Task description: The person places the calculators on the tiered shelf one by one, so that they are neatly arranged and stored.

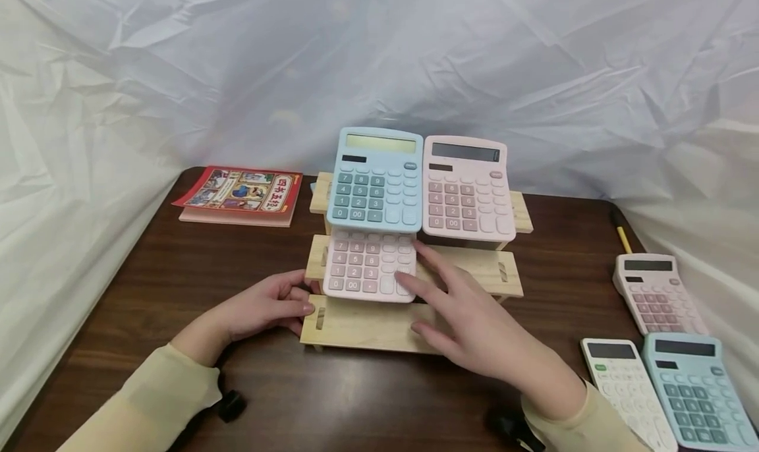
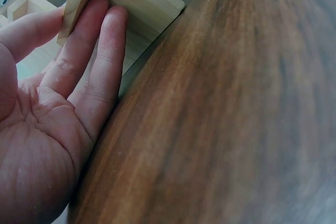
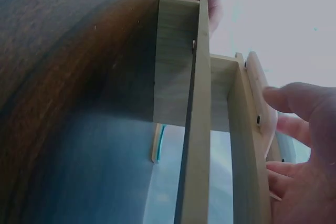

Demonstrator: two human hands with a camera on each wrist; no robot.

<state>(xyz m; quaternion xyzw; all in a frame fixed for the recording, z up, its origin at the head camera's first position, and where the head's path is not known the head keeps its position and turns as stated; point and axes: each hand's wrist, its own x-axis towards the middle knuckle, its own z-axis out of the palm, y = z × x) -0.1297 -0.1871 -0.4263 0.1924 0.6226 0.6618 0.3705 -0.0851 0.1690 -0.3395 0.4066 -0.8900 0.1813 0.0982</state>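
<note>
A three-step wooden stand (image 1: pixel 362 323) sits mid-table. My left hand (image 1: pixel 269 307) pinches the left end of its lowest step, the thumb on top and fingers under the board, as the left wrist view also shows. A pink calculator (image 1: pixel 350 294) lies on the middle step, its top part hidden under the blue calculator (image 1: pixel 373 225) above. My right hand (image 1: pixel 474 327) reaches over the steps from the right with fingers extended. Its fingertips are at the right edge and lower right keys of that calculator. Another pink calculator (image 1: pixel 471 231) is beside the blue one on the top step.
At the right edge of the table lie a pink calculator (image 1: pixel 658 307), a white calculator (image 1: pixel 628 389) and a blue calculator (image 1: pixel 694 399), with a yellow and black pen (image 1: pixel 624 238) behind them. A red book (image 1: pixel 243 192) lies back left. White sheeting (image 1: pixel 379 56) hangs around the table.
</note>
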